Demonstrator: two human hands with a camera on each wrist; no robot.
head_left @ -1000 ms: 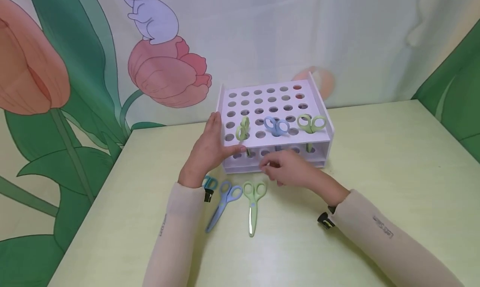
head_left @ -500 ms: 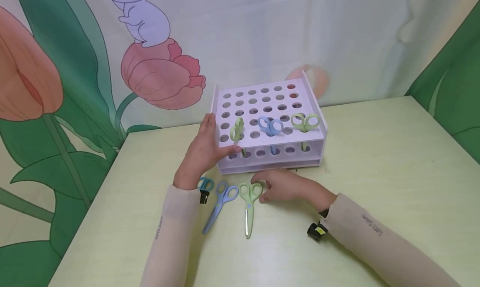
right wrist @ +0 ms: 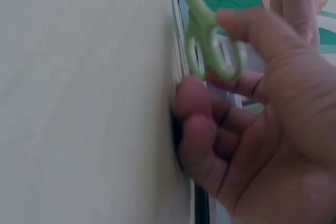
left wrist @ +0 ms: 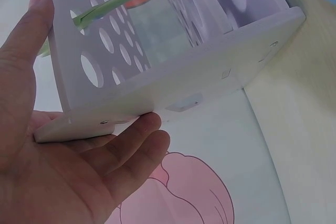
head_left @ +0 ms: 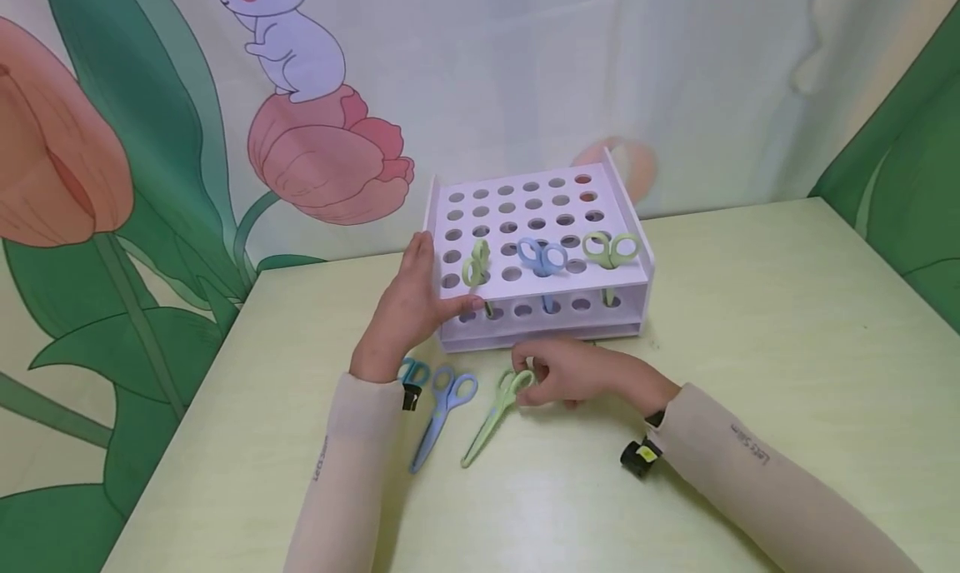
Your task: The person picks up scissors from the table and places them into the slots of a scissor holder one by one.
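At the left front corner of a white rack (head_left: 558, 286) with rows of round holes, my left hand (head_left: 405, 311) grips the side panel, thumb over the front edge; the left wrist view shows the hand (left wrist: 79, 145) around that panel. Two green scissors and one blue pair (head_left: 542, 257) stand in the rack's front holes, handles up. My right hand (head_left: 577, 371) pinches the handle of green scissors (head_left: 489, 423) in front of the rack, their blades pointing toward the front left. In the right wrist view, thumb and fingers hold the green handle (right wrist: 212, 51).
Blue scissors (head_left: 442, 415) lie on the table (head_left: 562, 506) left of the green ones. Teal scissors (head_left: 417, 373) lie partly hidden by my left wrist. A curtain (head_left: 495, 82) with printed flowers hangs behind the table.
My right hand has come down from the rack's front and taken hold of the green scissors' handle. Those scissors have turned, blade tips swinging left. My left hand stays on the rack.
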